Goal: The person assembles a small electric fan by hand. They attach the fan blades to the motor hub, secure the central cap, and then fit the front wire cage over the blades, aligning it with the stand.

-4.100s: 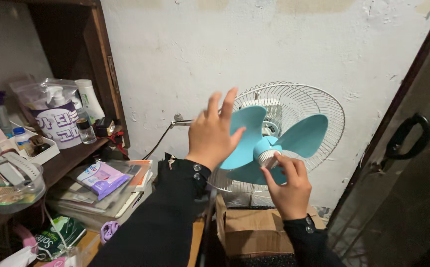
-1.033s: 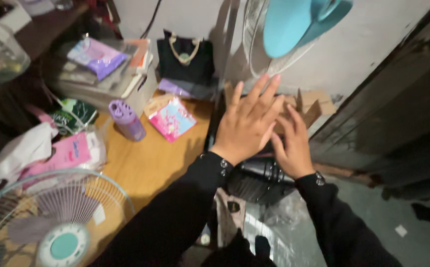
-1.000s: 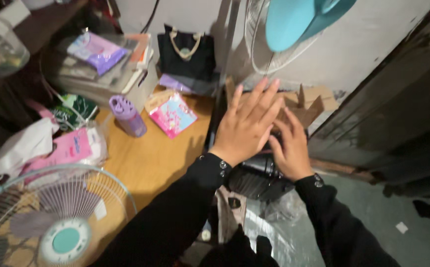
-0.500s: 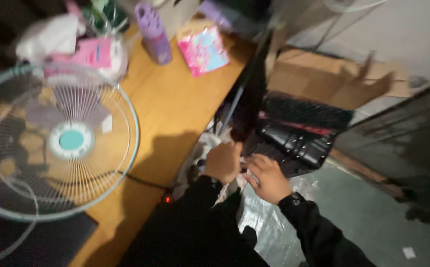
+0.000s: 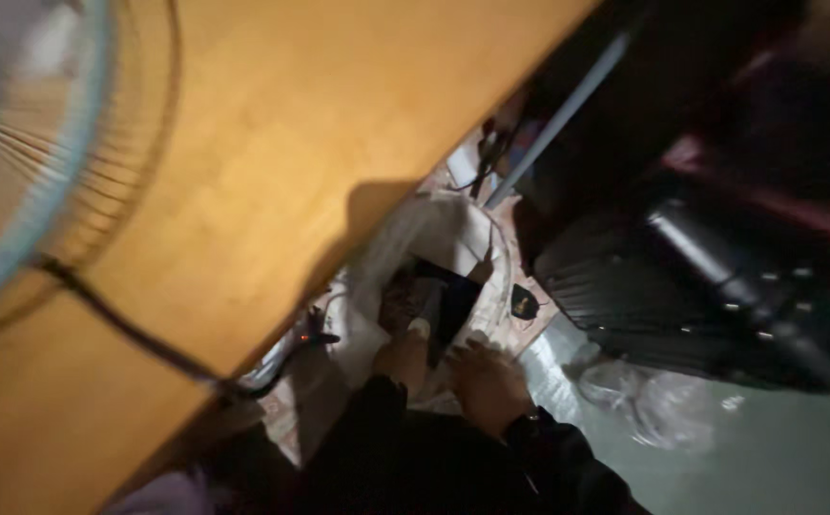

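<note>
Nearest the camera, both hands reached down beside the counter [image 5: 272, 143] edge into a pale open bag [image 5: 434, 238] on the floor. Left hand [image 5: 402, 360] was curled at the bag's mouth, apparently to hold it apart; whether its grip was closed on the fabric could not be told. Right hand [image 5: 487, 381] lay flat on the bag's near rim, fingers loose and holding nothing. Dark objects [image 5: 429, 300] sat inside the bag, too blurred to identify. Beyond it, a black case [image 5: 682, 305] lay beside crumpled clear plastic [image 5: 644, 401]. Farther left, a fan guard [image 5: 24, 162] rested on the counter, its dark cord [image 5: 129, 329] trailing over the edge.
</note>
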